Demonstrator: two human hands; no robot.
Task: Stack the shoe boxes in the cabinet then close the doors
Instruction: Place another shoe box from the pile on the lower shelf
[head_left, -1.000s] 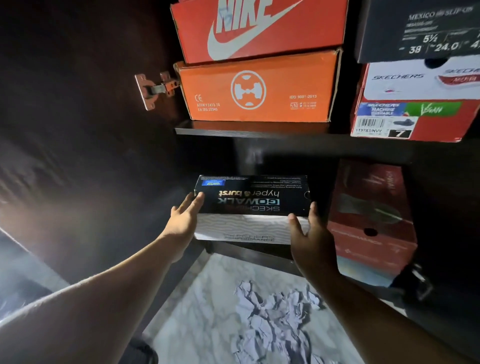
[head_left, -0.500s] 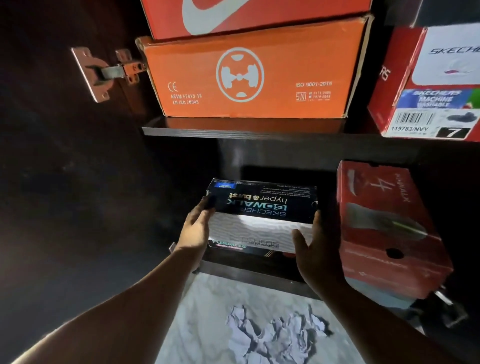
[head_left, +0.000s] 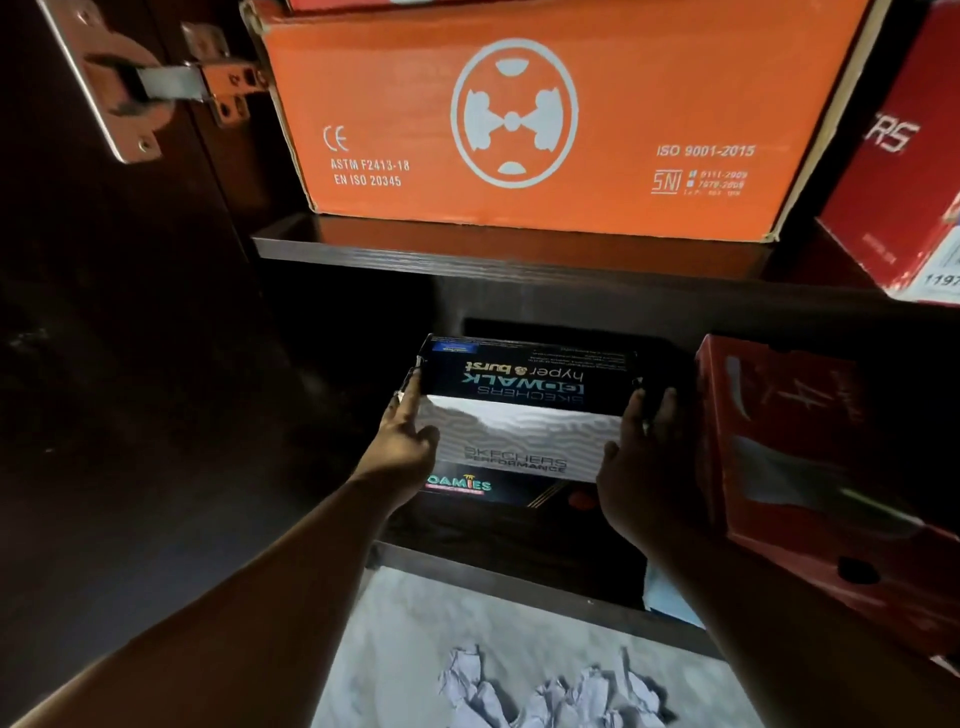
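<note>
Black Skechers box (head_left: 524, 387) clasped between both hands on lower cabinet shelf, sitting on dark Foamies box (head_left: 470, 488). Left hand (head_left: 408, 441) flat against box's left end, fingers straight. Right hand (head_left: 641, 467) wraps right end; fingertips lost in shadow. Beside right hand, red box (head_left: 810, 467), cut off. Above grip, orange box (head_left: 540, 119). Below wrists, crumpled paper (head_left: 550, 691), partly out of frame.

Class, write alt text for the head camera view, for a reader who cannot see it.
Two hands, left hand and right hand, hold a black-and-white Skechers box by its ends on a dark box on the lower cabinet shelf. An orange box sits on the shelf above; a red box stands at right.
</note>
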